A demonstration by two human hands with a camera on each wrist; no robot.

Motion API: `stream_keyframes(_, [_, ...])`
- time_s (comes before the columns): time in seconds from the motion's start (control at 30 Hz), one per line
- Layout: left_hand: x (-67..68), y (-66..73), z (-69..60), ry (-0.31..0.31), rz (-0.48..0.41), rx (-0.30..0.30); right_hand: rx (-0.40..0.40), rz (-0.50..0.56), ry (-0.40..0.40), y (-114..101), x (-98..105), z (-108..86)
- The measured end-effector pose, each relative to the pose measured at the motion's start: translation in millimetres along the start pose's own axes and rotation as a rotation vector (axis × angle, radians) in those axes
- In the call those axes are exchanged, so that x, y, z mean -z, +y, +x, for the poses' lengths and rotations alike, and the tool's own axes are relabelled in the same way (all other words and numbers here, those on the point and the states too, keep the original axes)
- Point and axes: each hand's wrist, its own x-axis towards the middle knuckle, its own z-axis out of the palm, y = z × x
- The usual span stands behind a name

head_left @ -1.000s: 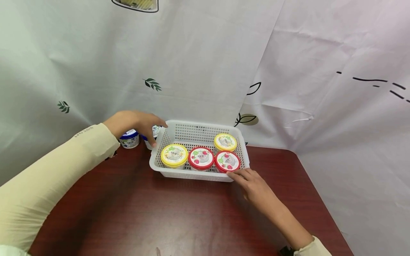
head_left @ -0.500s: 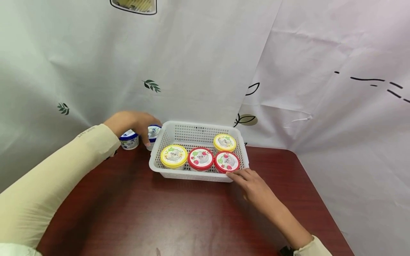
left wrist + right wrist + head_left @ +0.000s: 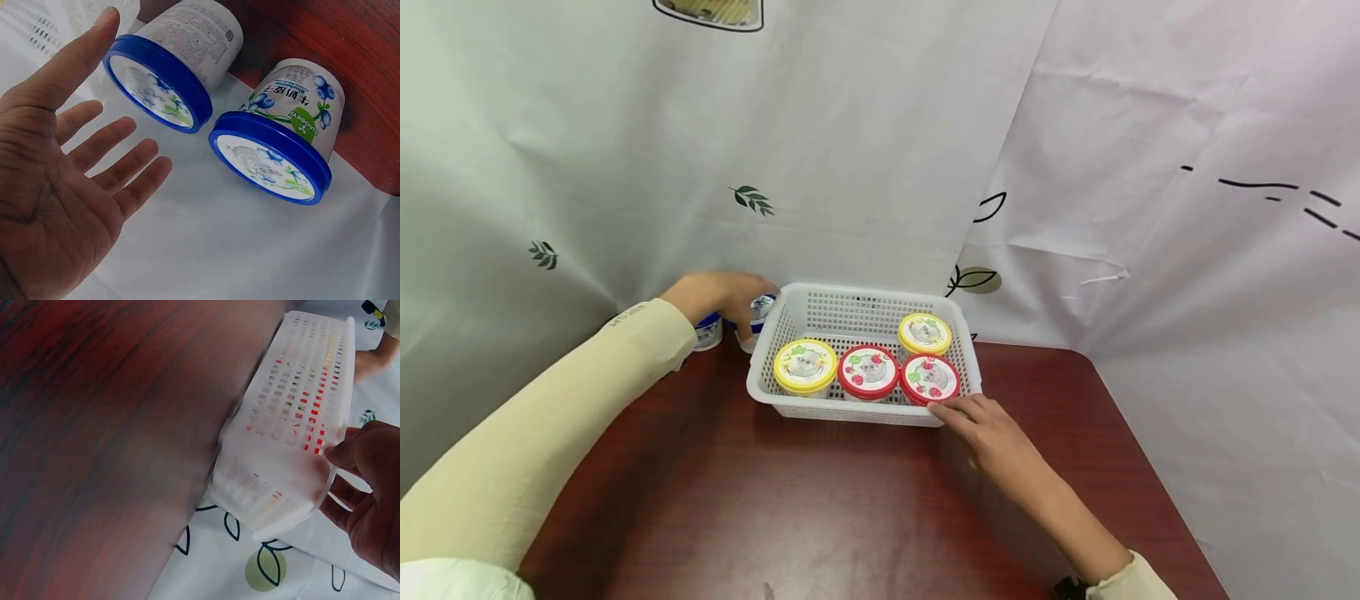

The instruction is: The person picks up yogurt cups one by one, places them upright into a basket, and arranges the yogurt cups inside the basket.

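Note:
My left hand hovers beside a blue-lidded paper tub just left of the white plastic basket. In the left wrist view its fingers are spread, and its thumb overlaps that tub's edge; contact cannot be told. A second blue-lidded tub, printed with blueberries, stands alongside and is partly hidden by my arm in the head view. At the basket's near right corner, my right hand pinches the rim, thumb outside. Inside sit two yellow-lidded tubs and two red-lidded tubs.
The dark red wooden table extends in front of the basket. A white printed cloth hangs close behind the basket and tubs, and another side of it stands at the right.
My left hand has moved off the basket's left rim, over to the blue-lidded tubs. The right hand keeps its place on the basket corner.

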Motion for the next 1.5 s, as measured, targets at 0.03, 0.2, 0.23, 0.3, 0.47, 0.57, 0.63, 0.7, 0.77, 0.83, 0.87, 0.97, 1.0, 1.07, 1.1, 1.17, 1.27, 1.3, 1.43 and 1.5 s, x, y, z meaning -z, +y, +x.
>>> stream_keyframes(0.03, [-0.7, 0.0, 0.5, 0.007, -0.002, 0.001, -0.002, 0.000, 0.000, 0, 0, 0.0])
stream_keyframes(0.2, [-5.1, -3.4, 1.4, 0.027, 0.002, 0.015, 0.007, 0.012, 0.011, -1, -1, 0.6])
stream_keyframes(0.23, [-5.9, -4.4, 1.2, 0.026, 0.005, 0.019, 0.010, 0.015, 0.014, -1, -2, 1.0])
stream_keyframes(0.3, [-7.9, -7.1, 1.2, 0.025, 0.013, 0.024, 0.018, 0.019, 0.019, -1, -2, 1.7])
stream_keyframes(0.47, [-11.8, -15.2, 4.4, 0.025, 0.026, 0.027, 0.019, 0.020, 0.026, -2, -3, 2.8])
stream_keyframes(0.57, [-14.1, -19.6, 7.4, 0.027, 0.031, 0.027, 0.013, 0.023, 0.016, -3, -3, 3.5])
stream_keyframes(0.63, [-15.4, -21.7, 8.8, 0.027, 0.031, 0.030, 0.009, 0.026, 0.006, -4, -4, 3.8])
stream_keyframes(0.7, [-16.7, -23.3, 10.2, 0.023, 0.032, 0.034, 0.006, 0.026, -0.006, -5, -4, 4.0])
stream_keyframes(0.77, [-18.1, -24.2, 11.6, 0.013, 0.029, 0.042, 0.006, 0.023, -0.012, -6, -4, 4.0])
stream_keyframes(0.83, [-19.3, -24.3, 12.9, 0.001, 0.026, 0.047, 0.007, 0.018, -0.016, -7, -5, 3.9])
stream_keyframes(0.87, [-19.9, -24.2, 13.5, -0.003, 0.029, 0.045, 0.007, 0.015, -0.018, -7, -5, 3.9])
stream_keyframes(0.97, [-19.9, -23.0, 14.3, -0.004, 0.020, 0.038, 0.004, 0.009, -0.019, -7, -4, 4.1])
stream_keyframes(1.0, [-19.5, -22.6, 14.3, -0.001, 0.016, 0.037, 0.003, 0.008, -0.019, -7, -4, 4.2])
stream_keyframes(1.07, [-17.6, -21.5, 13.8, 0.004, 0.009, 0.029, 0.000, 0.007, -0.019, -6, -3, 4.2])
stream_keyframes(1.1, [-16.4, -21.0, 13.3, 0.006, 0.007, 0.027, -0.002, 0.007, -0.020, -6, -2, 4.2])
stream_keyframes(1.17, [-13.8, -19.5, 12.6, 0.007, 0.013, 0.026, -0.003, 0.005, -0.019, -5, -1, 3.9])
stream_keyframes(1.27, [-10.5, -17.1, 12.4, 0.003, 0.042, 0.021, -0.004, 0.006, -0.014, -4, -1, 3.4])
stream_keyframes(1.3, [-9.8, -17.0, 12.8, 0.002, 0.054, 0.016, -0.005, 0.007, -0.012, -4, 0, 3.3])
stream_keyframes(1.43, [-8.3, -15.3, 15.4, -0.006, 0.055, 0.006, -0.004, 0.007, -0.003, -2, 0, 2.8])
stream_keyframes(1.5, [-8.0, -15.0, 17.3, -0.012, 0.038, -0.005, -0.004, 0.005, 0.000, -1, 0, 2.5])
